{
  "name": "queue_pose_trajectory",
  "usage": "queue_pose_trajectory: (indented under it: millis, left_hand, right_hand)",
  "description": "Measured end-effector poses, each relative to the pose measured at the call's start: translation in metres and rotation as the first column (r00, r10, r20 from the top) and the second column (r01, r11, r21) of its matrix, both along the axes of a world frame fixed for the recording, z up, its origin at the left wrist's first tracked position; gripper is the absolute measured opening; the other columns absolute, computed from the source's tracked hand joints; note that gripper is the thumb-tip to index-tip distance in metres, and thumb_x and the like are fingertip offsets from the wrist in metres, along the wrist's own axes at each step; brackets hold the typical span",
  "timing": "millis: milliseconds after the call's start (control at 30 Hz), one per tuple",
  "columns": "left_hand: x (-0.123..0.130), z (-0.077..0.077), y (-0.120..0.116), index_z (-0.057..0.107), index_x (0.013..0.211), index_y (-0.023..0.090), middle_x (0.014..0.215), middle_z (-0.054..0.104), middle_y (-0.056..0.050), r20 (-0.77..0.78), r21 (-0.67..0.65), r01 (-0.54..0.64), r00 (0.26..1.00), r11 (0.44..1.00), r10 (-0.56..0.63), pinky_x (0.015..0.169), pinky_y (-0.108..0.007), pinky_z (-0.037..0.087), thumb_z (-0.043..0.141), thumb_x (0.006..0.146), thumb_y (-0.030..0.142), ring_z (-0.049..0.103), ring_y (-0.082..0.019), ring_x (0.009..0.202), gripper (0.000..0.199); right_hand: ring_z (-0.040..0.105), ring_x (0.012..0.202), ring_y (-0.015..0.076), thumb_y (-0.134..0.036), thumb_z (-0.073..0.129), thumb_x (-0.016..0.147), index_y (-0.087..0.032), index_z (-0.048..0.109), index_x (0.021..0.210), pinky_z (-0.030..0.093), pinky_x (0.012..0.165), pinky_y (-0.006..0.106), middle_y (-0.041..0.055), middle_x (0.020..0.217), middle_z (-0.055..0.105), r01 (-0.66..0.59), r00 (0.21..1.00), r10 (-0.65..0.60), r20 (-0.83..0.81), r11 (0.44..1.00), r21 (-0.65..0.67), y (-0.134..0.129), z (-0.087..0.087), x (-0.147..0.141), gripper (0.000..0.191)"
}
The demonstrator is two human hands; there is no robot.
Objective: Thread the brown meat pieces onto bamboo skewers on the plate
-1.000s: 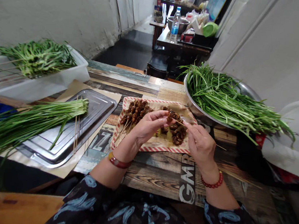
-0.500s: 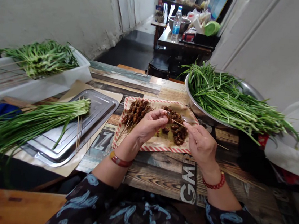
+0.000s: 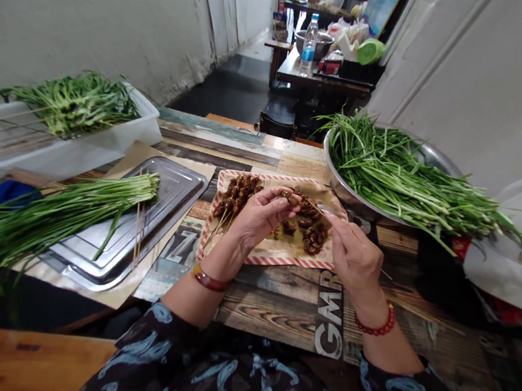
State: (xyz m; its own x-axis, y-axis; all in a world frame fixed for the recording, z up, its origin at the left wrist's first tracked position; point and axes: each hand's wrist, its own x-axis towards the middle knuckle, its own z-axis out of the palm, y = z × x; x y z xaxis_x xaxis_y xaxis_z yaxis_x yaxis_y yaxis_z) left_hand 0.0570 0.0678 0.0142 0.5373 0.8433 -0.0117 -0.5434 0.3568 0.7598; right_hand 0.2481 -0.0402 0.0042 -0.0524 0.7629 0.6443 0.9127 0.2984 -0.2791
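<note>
My left hand [image 3: 261, 214] pinches a glossy brown insect-like morsel [image 3: 290, 197] between thumb and fingertips, above a tray [image 3: 277, 258] with a red-and-white striped rim. From the right, my right hand [image 3: 356, 251] grips a thin wooden skewer [image 3: 388, 275]; its tail sticks out behind the hand and its front end runs toward the morsel. Whether the tip has pierced the morsel I cannot tell. Under my hands, loose brown morsels [image 3: 313, 239] lie on the tray's right half. Filled skewers of the same morsels [image 3: 236, 197] are bunched at its left.
To the left, a bundle of green stalks [image 3: 73, 207] lies across a metal tray lid [image 3: 177, 179] beside some bare skewers [image 3: 137, 237]. Behind it stands a white plastic tub [image 3: 105, 145] of skewered greens. A steel bowl [image 3: 334, 176] heaped with green stalks is at the right.
The brown morsel now shows plainly at my left fingertips, where the skewer's bare end was visible before. My right hand has shifted slightly right and down, still gripping the skewer.
</note>
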Motion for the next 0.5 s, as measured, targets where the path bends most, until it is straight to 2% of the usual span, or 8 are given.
queue_pose_trajectory:
  millis: [300, 500]
  left_hand:
    - [0.0025, 0.0033, -0.0017, 0.067, 0.09, 0.016, 0.092, 0.074, -0.005, 0.001, 0.002, -0.056, 0.998, 0.998, 0.056, 0.083, -0.029, 0.055, 0.084, 0.064, 0.022, 0.069, -0.015, 0.084, 0.032]
    - [0.0022, 0.004, -0.0015, 0.069, 0.089, 0.015, 0.092, 0.074, -0.005, 0.018, 0.009, -0.059, 0.998, 0.998, 0.058, 0.081, -0.027, 0.056, 0.084, 0.064, 0.02, 0.07, -0.015, 0.084, 0.03]
  right_hand:
    - [0.068, 0.083, 0.0142, -0.01, 0.049, 0.092, -0.027, 0.06, 0.132, 0.051, 0.073, 0.023, 0.0046, 0.101, 0.071, 0.041, 0.995, -0.042, 0.086, 0.999, 0.008, -0.0039, 0.0051, -0.0022, 0.045]
    - [0.067, 0.082, 0.0136, -0.009, 0.048, 0.092, -0.025, 0.061, 0.131, 0.051, 0.075, 0.022, 0.0044, 0.098, 0.072, 0.047, 0.993, -0.046, 0.112, 0.999, -0.003, -0.0041, 0.0068, -0.0023, 0.044]
